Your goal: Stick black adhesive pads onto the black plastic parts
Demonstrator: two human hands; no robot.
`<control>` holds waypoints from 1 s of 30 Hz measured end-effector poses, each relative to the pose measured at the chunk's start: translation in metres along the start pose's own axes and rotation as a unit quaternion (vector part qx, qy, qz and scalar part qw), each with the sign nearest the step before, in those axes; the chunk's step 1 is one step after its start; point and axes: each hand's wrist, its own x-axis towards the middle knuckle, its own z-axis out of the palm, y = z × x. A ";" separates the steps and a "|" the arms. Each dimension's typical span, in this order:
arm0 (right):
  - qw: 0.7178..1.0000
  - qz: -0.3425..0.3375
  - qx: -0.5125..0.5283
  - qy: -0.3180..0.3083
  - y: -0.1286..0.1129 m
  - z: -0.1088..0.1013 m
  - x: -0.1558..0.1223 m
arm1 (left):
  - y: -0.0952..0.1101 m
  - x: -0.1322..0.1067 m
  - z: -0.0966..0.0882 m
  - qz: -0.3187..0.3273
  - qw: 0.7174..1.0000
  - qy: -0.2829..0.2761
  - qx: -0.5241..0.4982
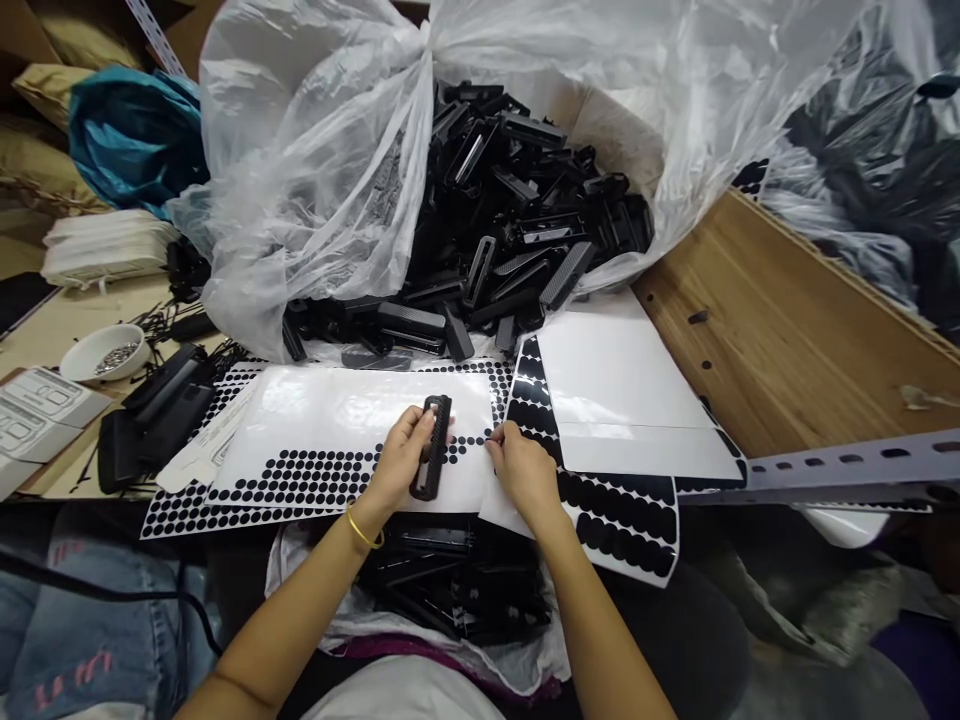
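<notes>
My left hand (pixel 400 455) grips a black rectangular plastic part (pixel 433 450) with a patterned face, holding it upright over a white sheet of round black stickers (pixel 315 472). My right hand (pixel 523 468) is at the right edge of that sheet, thumb and forefinger pinched by the last dots of a row. Whether a sticker is between those fingertips is too small to tell. Beneath the right hand lies another sheet with larger black round stickers (pixel 619 510), partly covered by blank white sheets (pixel 630 380).
A clear plastic bag (pixel 322 150) spills a heap of black plastic parts (pixel 510 220) behind the sheets. A wooden board (pixel 810 320) rises at right. At left are a white bowl of small metal pieces (pixel 105 353) and a white box (pixel 45 420). More black parts (pixel 457 580) fill a bag below.
</notes>
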 end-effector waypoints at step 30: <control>0.974 -0.057 0.186 0.118 -0.011 0.008 -0.053 | -0.013 -0.015 0.026 -0.075 0.987 -0.061 -0.128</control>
